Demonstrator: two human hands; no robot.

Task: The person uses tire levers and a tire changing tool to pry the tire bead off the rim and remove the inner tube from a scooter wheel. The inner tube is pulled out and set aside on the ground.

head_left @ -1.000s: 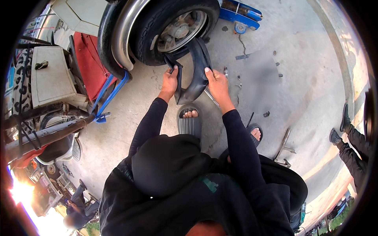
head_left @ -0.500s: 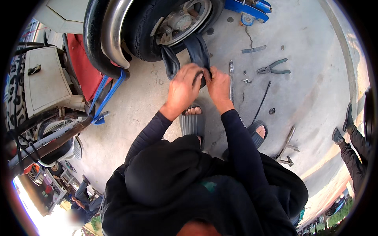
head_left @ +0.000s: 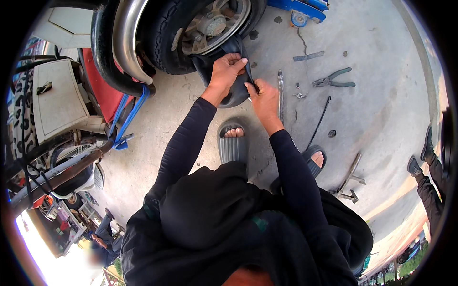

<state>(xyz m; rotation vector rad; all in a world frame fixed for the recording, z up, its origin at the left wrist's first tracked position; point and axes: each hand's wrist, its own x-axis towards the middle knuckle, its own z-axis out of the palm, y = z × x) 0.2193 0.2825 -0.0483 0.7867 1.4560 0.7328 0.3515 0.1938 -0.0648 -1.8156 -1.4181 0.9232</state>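
A black rubber inner tube (head_left: 232,94) hangs flat out of the wheel's tire (head_left: 164,40), below the silver rim (head_left: 214,24). My left hand (head_left: 228,71) grips the tube's upper part, thumb on top and fingers curled round it. Lower down, at the tube's right edge, my right hand (head_left: 264,97) pinches the rubber between thumb and fingers. The rest of the tube goes up behind the rim and is partly hidden by my left hand.
On the concrete to the right lie a long metal bar (head_left: 281,95), pliers (head_left: 333,78), a flat strip (head_left: 308,56), a thin rod (head_left: 318,121) and a metal stand (head_left: 349,178). A blue jack (head_left: 300,14) stands at the top. Another person's feet (head_left: 415,167) show far right.
My left hand has moved up along the tube, away from my right hand. The tube now spreads wider between them. My right hand has shifted slightly down.
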